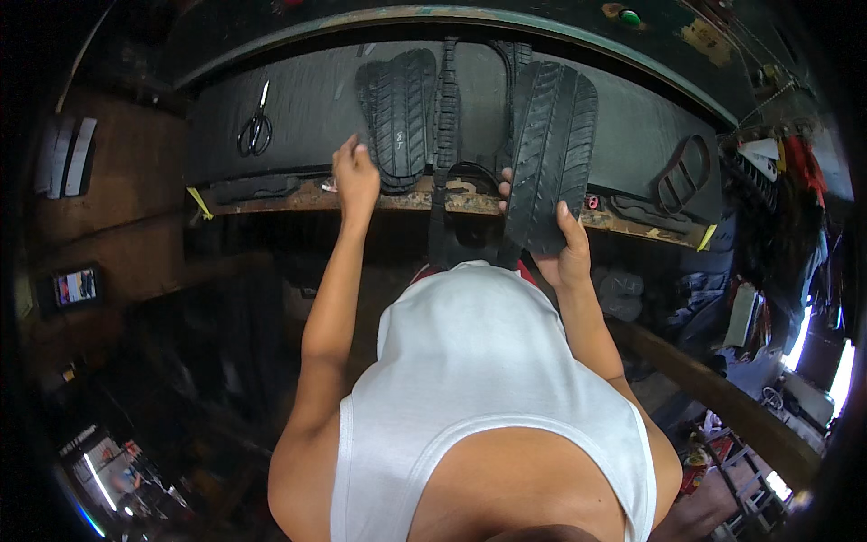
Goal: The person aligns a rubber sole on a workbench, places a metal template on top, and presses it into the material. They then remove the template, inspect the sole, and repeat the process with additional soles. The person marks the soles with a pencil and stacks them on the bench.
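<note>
My right hand (571,248) grips the lower end of a wide black treaded rubber piece (553,149), thumb on the near face and fingers round its left edge. The piece is tilted up over the bench edge. My left hand (356,176) is closed, its fingers curled together. Whatever it may hold is too small or hidden to name. Just right of it lies a stack of black sole-shaped treaded rubber pieces (397,117), with a pale mark on the top one. A small shiny thing shows beside my left wrist, at the bench edge.
Black-handled scissors (256,131) lie on the dark bench top (307,99) at the left. Narrow treaded strips (448,99) hang over the bench between the stack and the held piece. A black strap-like loop (684,174) rests at the right. Yellow ties (200,204) mark the worn front edge.
</note>
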`<control>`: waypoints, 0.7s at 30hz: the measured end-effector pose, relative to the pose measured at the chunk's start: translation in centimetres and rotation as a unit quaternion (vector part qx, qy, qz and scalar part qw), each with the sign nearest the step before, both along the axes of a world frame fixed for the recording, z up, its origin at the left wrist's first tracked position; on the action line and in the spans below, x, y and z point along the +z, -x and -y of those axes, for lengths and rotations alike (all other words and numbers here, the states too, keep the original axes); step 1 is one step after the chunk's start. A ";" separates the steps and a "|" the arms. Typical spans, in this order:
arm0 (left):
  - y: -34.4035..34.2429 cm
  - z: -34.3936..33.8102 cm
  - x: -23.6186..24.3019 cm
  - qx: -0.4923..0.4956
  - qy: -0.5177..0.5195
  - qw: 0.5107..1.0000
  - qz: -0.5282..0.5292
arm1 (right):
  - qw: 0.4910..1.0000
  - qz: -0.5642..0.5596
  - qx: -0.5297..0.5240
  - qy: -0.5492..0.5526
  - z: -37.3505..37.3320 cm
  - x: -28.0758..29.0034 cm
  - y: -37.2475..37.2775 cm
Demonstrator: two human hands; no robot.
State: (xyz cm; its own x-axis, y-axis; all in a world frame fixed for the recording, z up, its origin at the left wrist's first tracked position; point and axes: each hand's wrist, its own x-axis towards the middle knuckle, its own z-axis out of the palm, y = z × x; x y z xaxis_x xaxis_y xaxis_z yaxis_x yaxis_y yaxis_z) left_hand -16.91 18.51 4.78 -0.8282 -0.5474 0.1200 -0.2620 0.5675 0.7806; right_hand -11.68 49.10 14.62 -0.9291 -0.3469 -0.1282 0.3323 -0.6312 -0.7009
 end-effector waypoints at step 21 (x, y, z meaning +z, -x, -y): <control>-4.0 -12.6 13.0 -0.409 -0.067 0.838 -0.355 | 0.998 0.015 0.059 0.024 0.9 0.4 -3.9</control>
State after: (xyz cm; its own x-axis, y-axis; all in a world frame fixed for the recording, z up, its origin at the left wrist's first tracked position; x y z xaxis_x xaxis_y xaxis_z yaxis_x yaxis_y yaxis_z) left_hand -12.91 31.13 17.82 -0.6791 0.1209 0.7240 0.7292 0.2244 0.6465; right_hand -7.75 48.23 14.98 -0.8773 -0.4606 -0.1351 0.4266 -0.6191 -0.6593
